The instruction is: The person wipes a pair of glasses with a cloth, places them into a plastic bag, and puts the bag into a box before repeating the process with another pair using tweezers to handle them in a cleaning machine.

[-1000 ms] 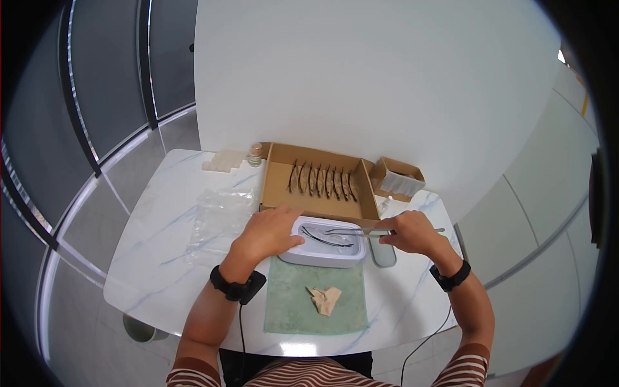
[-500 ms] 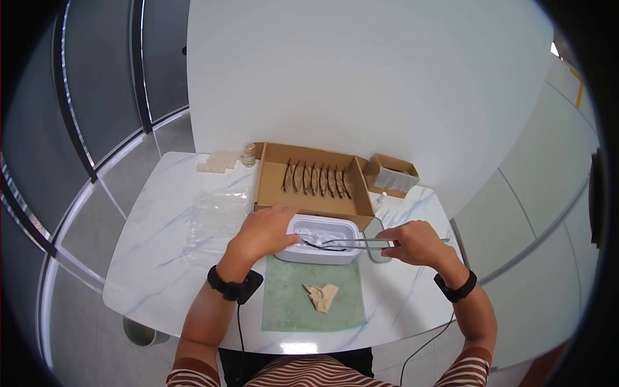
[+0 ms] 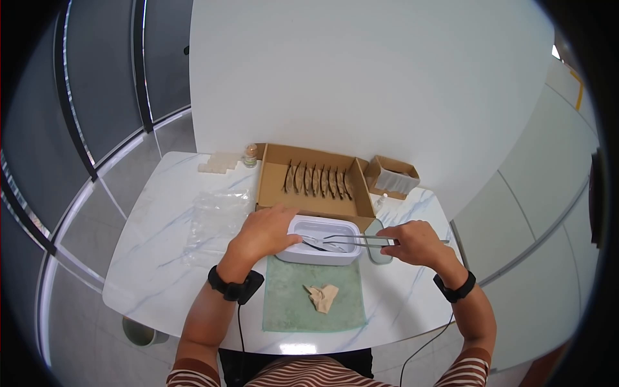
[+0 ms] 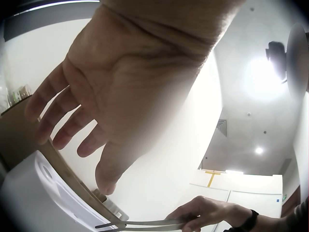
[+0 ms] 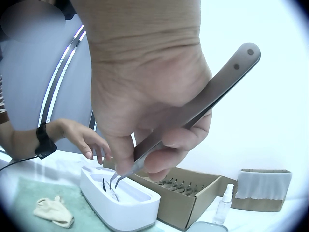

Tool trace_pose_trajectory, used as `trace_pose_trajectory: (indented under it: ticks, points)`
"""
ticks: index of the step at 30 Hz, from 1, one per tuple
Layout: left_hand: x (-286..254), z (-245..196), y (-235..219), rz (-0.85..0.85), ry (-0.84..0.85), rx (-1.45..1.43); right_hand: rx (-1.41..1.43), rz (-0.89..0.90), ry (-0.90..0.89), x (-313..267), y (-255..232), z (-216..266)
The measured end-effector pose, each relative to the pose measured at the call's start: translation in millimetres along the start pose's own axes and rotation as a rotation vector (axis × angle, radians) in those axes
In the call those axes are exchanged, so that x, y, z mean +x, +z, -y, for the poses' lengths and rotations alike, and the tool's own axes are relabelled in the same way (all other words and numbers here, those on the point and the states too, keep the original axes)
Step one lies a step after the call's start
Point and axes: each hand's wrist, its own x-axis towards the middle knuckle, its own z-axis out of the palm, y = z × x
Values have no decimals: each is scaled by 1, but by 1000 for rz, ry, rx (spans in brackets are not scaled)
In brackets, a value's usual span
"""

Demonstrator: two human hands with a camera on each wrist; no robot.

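Observation:
In the head view, a white oval-cornered basin [image 3: 322, 258] stands at the back edge of a green cloth. Inside it lies a thin dark curved piece [image 3: 314, 246], beside something clear and shiny. My right hand [image 3: 416, 243] grips long metal tweezers [image 5: 212, 99]; their two arms stand apart, and the bent tips reach down into the basin by the dark piece. My left hand [image 3: 265, 231] is at the basin's left end, and in the left wrist view its fingers [image 4: 67, 130] are spread and loosely bent, holding nothing.
Behind the basin, a cardboard box [image 3: 308, 205] holds a row of several dark curved strips. A smaller carton [image 3: 393, 175], spray bottle [image 5: 223, 205] and grey-green case [image 3: 380, 257] are to the right; clear plastic bags [image 3: 219, 216] and a jar [image 3: 251, 155] left. A crumpled beige cloth [image 3: 322, 298] lies on the green cloth [image 3: 284, 309].
The tweezers' arms have spread apart, with the tips still in the basin. The dark piece shows less than a second ago, and the surface around it looks less disturbed than half a second ago.

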Motion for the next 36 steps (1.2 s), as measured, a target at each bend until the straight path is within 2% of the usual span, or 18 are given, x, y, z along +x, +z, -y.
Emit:
trace_pose_trajectory:
  ticks: [5,9,11,17,21,23,26,36]
  points:
    - [0,1,0,0,-10,1,17,69,-53,-1,-3,-3]
    - [0,0,-1,5,0,0,-17,109,-23,2,2,-10]
    - [0,0,-1,4,1,-1,-39,20,-9,3,6,-15]
    - [0,0,-3,14,-11,-6,-31,-50,67,7,6,-22]
    - [0,0,-3,17,-9,-2,11,-56,16,2,-1,-16]
    - [1,0,-2,26,-13,-2,79,-4,-24,0,1,-13]
    - [2,2,0,22,-3,-8,39,3,-42,0,7,-9]
    - [4,6,3,55,-27,5,30,-11,-39,5,25,-12]
